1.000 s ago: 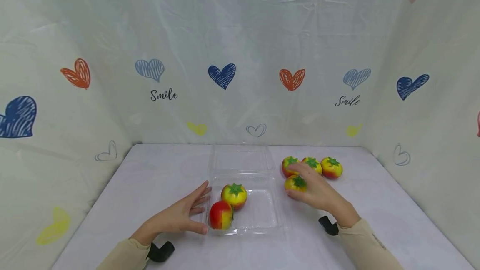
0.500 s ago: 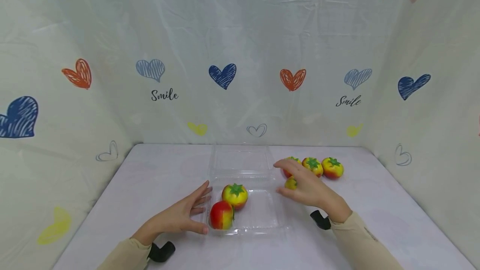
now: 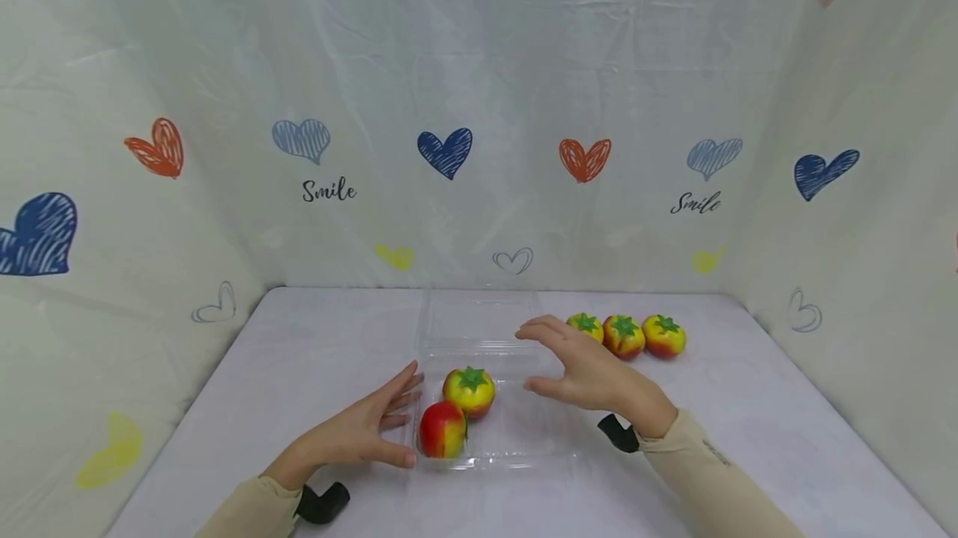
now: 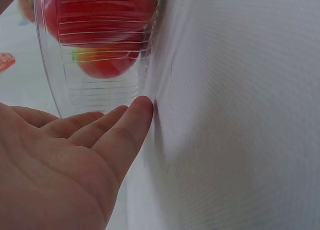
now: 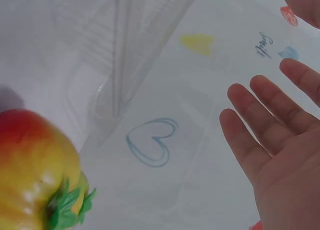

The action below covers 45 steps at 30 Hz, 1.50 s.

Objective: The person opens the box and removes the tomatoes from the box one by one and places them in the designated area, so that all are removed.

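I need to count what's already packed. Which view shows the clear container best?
The head view: the whole clear container lies open, two tomatoes inside, left hand at its side. The left wrist view shows only one ribbed wall with red fruit behind it; the right wrist view shows just part of the clear plastic.

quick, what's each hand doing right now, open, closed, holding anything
Left hand: open, fingers straight, resting against the left side of the clear plastic container; holds nothing.
Right hand: open above the container, holding nothing.

light: bright, even — shadows: soft | wrist views: close — blurred | head: sharp
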{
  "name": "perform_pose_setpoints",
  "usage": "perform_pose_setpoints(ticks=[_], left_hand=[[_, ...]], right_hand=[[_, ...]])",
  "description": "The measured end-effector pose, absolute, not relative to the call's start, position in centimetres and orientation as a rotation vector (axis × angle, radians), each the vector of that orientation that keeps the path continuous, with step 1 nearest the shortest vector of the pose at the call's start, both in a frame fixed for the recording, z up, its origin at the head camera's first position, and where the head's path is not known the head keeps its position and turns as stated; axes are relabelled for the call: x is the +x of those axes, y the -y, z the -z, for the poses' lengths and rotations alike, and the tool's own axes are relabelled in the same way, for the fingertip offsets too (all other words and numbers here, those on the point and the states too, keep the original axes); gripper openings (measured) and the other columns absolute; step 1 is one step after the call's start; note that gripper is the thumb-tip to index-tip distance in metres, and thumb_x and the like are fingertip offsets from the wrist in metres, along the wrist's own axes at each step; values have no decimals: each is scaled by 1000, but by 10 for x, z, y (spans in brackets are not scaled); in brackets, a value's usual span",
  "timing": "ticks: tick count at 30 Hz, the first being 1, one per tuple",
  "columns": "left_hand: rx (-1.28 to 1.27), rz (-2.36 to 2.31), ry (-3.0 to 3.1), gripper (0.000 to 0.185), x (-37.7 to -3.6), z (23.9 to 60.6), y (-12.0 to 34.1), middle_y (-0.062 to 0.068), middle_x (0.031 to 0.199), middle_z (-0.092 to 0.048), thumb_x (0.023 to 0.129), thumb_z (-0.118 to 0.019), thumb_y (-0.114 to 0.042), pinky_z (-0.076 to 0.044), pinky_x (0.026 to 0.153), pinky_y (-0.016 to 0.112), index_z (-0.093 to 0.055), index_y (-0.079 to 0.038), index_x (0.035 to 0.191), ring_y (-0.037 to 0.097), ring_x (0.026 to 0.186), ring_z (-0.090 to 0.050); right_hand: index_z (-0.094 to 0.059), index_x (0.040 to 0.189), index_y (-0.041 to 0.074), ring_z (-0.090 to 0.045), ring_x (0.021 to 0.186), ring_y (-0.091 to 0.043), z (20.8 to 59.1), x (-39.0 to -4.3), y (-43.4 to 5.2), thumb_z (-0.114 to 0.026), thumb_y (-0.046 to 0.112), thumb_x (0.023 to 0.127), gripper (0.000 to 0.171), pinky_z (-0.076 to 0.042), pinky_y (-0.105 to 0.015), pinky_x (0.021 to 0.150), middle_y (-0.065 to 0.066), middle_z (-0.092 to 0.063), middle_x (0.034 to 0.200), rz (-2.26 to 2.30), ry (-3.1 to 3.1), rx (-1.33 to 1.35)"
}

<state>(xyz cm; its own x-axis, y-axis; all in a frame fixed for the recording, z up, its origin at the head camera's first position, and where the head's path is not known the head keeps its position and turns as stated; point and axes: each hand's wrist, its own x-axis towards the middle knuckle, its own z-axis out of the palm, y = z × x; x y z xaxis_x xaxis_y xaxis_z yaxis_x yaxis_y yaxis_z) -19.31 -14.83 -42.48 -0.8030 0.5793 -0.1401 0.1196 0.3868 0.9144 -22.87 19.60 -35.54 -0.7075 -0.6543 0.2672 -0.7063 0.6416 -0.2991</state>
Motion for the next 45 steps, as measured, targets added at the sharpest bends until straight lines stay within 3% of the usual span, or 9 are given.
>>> perform_pose_setpoints(ticks=[31,45], left_hand=[[672,-1418,-2181,112,-195,427,152,19,157,-16,78,-80,-29,-40,104,40,0,-10,154,37,138,-32],[670,-1419,-2168,111,-195,425,152,19,157,-15,79,-79,-29,-40,104,40,1,-10,154,37,138,-31]], right_hand=[[-50,134,22,-50,118,-10,350,-238,-145,-70,39,86,54,-47,-29,97,7,-48,134,-510,2754,1333],[-51,133,22,-51,119,-13,362,-246,-131,-71,35,86,53,-47,-32,99,5,-49,135,-501,2822,1378]])
